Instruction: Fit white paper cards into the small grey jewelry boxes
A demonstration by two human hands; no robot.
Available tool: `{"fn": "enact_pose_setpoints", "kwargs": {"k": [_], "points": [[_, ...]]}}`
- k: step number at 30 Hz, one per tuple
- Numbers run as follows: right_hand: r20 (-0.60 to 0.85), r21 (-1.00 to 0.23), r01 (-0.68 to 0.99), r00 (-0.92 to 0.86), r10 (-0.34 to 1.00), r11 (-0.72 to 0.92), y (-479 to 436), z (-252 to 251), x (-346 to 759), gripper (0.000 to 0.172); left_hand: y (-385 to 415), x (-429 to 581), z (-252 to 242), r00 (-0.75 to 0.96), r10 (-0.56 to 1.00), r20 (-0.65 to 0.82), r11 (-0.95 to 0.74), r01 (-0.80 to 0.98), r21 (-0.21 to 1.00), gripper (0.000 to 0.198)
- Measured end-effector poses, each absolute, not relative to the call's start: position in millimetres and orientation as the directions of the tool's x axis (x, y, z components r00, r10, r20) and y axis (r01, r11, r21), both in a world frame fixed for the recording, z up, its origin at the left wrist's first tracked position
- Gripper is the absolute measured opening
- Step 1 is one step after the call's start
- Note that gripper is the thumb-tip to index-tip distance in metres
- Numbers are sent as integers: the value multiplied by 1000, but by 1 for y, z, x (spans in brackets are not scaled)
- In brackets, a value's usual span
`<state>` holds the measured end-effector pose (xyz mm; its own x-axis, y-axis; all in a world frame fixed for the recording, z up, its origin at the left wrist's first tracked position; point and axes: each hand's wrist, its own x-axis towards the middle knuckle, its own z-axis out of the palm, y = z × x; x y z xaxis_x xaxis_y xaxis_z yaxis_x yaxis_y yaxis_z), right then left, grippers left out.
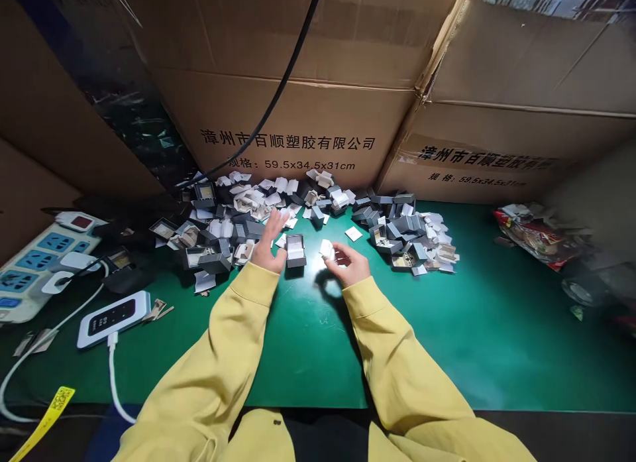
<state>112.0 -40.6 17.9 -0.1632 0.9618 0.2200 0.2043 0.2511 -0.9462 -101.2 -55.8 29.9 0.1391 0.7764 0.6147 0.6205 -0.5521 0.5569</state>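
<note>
My right hand pinches a small white card-like piece between thumb and fingers, a little above the green table. My left hand is open, its fingers spread and pointing away from me, and nothing shows in it. Between the two hands stands a small open grey box with a white inside, close beside my left thumb. Beyond the right hand a loose white square lies flat on the table.
Heaps of small grey boxes and white pieces lie at left and right. Large cardboard cartons wall the back. A black cable hangs in front. A power strip and white device sit at left, plastic packaging at right.
</note>
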Motion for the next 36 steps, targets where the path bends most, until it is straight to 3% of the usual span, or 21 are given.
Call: {"fn": "enact_pose_setpoints", "kwargs": {"k": [4, 10, 14, 17, 21, 25, 31, 36], "points": [[86, -992, 86, -87, 992, 94, -34, -1, 116, 46, -40, -120, 13, 104, 877, 468, -427, 612, 665, 83], [-9, -1000, 14, -142, 990, -7, -32, -9, 113, 51, -45, -113, 0, 234, 876, 422, -455, 691, 561, 59], [-9, -1000, 16, -129, 992, -7, -33, -6, 113, 51, -55, -116, 5, 247, 889, 387, -442, 684, 580, 70], [7, -1000, 5, -131, 991, 8, -34, -7, 111, 50, -58, -116, 3, 301, 894, 331, -448, 631, 634, 78], [3, -999, -40, -157, 988, -3, -33, -13, 108, 51, -56, -116, -5, 319, 910, 266, -399, 492, 774, 56], [-24, -998, -57, -195, 981, -35, -29, -15, 110, 52, -55, -117, -7, 353, 909, 220, -339, 322, 884, 52], [79, -997, 20, -35, 996, 80, -22, -11, 105, 49, -53, -106, -1, 138, 952, 273, -299, 222, 928, 53], [195, -978, 44, -176, 965, 206, -20, -9, 94, 45, -52, -95, -6, 32, 957, 289, -289, 211, 934, 55]]}}
